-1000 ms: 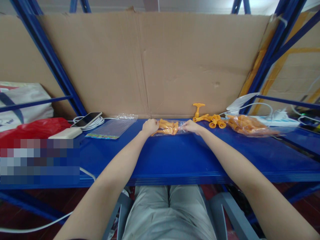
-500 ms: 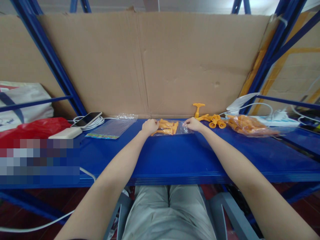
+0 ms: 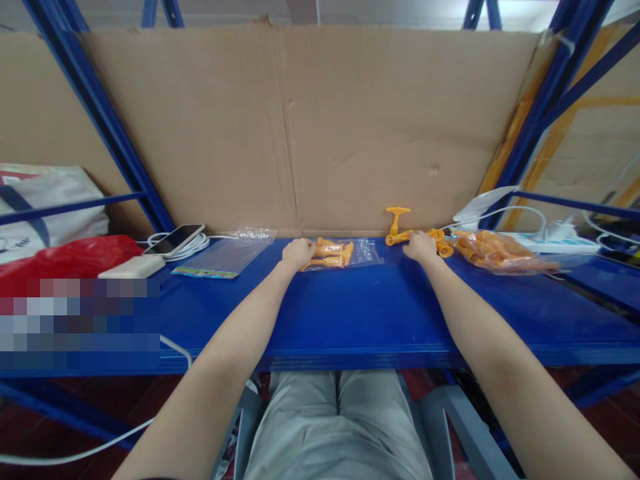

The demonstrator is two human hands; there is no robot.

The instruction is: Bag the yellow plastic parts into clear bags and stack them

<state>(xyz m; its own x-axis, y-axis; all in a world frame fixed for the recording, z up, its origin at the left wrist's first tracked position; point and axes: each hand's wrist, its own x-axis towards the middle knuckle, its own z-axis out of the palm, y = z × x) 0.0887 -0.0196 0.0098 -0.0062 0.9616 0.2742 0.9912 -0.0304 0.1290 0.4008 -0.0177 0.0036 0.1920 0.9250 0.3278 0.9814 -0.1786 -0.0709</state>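
My left hand [image 3: 297,251] is closed on the left end of a clear plastic bag [image 3: 369,252] that lies flat on the blue shelf. Several orange plastic pieces [image 3: 327,254] with flared ends are inside it. My right hand [image 3: 421,247] is over a small pile of loose orange T-handled pieces [image 3: 443,247], touching or just above them. Its fingertips are hidden among the pieces, so their grip does not show. One orange T-shaped piece [image 3: 397,219] stands upright behind the pile, near the cardboard.
Right of the pile lies a fuller bag of orange pieces [image 3: 505,251], before a white power strip [image 3: 565,242]. On the left are a flat clear bag [image 3: 225,257], a phone [image 3: 176,239] on coiled cable, a white box [image 3: 132,267] and a red bag [image 3: 75,256]. Cardboard [image 3: 350,127] walls the back.
My right hand has let go of the bag's right end and moved right to the loose orange pieces. My left hand stays at the bag's left end.
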